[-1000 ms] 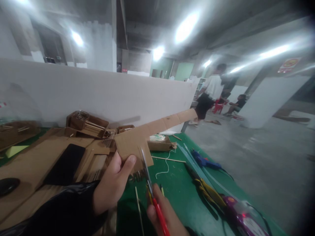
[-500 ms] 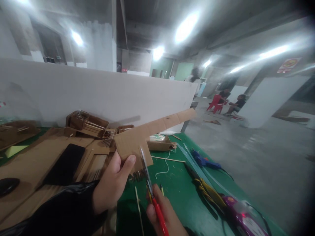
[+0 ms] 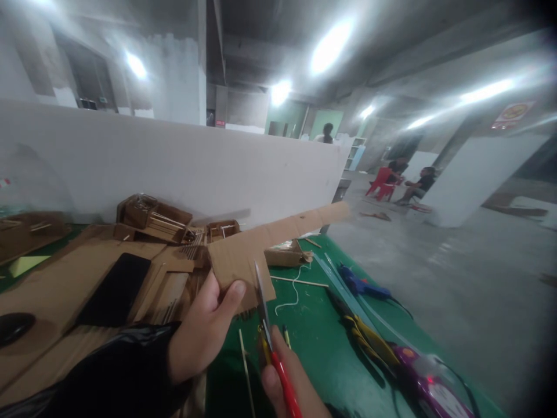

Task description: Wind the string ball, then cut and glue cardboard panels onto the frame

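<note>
Cardboard strip (image 3: 261, 244), light and fairly stiff, juts over the green desk (image 3: 322, 342), pinched at its near end by the left hand (image 3: 204, 334). The right hand (image 3: 289, 386) grips red-handled scissors (image 3: 270, 342), blades seemingly biting its edge.

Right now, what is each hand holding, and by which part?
The left hand pinches the cardboard piece at its wide near end, thumb on top. The right hand holds the scissors by the red handles, blades at the cardboard's edge.

We see glaring white ceiling tube lights (image 3: 331, 46) blooming overhead. Our view smears and darkens toward the edges.
</note>
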A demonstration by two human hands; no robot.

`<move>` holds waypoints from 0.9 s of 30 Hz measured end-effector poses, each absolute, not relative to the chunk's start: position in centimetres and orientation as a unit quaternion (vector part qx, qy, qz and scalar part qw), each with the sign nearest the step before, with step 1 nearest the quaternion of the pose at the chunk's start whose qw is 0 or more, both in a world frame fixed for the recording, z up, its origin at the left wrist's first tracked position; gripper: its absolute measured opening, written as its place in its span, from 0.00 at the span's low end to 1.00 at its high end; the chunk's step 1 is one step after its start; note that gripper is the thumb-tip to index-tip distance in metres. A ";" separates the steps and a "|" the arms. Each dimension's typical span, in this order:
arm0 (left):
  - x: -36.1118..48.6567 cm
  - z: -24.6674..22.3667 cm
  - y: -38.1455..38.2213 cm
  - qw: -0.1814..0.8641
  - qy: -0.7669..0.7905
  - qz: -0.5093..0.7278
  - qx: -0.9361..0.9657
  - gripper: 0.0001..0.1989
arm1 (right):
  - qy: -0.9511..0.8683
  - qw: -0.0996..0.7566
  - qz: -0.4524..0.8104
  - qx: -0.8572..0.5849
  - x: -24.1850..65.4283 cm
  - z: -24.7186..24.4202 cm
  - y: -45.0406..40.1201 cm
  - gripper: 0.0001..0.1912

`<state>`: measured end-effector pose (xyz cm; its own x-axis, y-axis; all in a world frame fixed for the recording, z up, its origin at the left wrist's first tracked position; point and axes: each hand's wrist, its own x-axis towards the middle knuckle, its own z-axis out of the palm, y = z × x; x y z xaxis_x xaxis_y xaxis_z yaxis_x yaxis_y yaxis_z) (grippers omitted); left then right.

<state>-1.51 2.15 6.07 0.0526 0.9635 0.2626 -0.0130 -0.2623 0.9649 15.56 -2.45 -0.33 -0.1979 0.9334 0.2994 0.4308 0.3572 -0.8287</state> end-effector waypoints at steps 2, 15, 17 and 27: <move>-1.5 6.0 2.2 0.445 0.407 0.553 0.575 0.24 | -0.702 0.416 0.318 -0.482 15.6 -0.5 -2.4 0.28; -1.5 5.9 2.3 0.435 0.423 0.545 0.579 0.24 | -0.684 0.405 0.316 -0.517 15.5 -0.8 -2.3 0.33; -1.5 5.8 2.3 0.436 0.424 0.544 0.579 0.24 | -0.687 0.408 0.313 -0.514 15.5 -0.9 -2.3 0.33; -1.5 6.0 2.3 0.444 0.417 0.551 0.570 0.24 | -0.713 0.413 0.314 -0.471 15.3 -1.1 -1.6 0.27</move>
<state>-1.47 2.32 5.98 0.0459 0.9652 0.2576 -0.0136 -0.2572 0.9663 15.34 -1.55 -1.09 -0.2155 0.9313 0.2936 0.4123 0.3593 -0.8372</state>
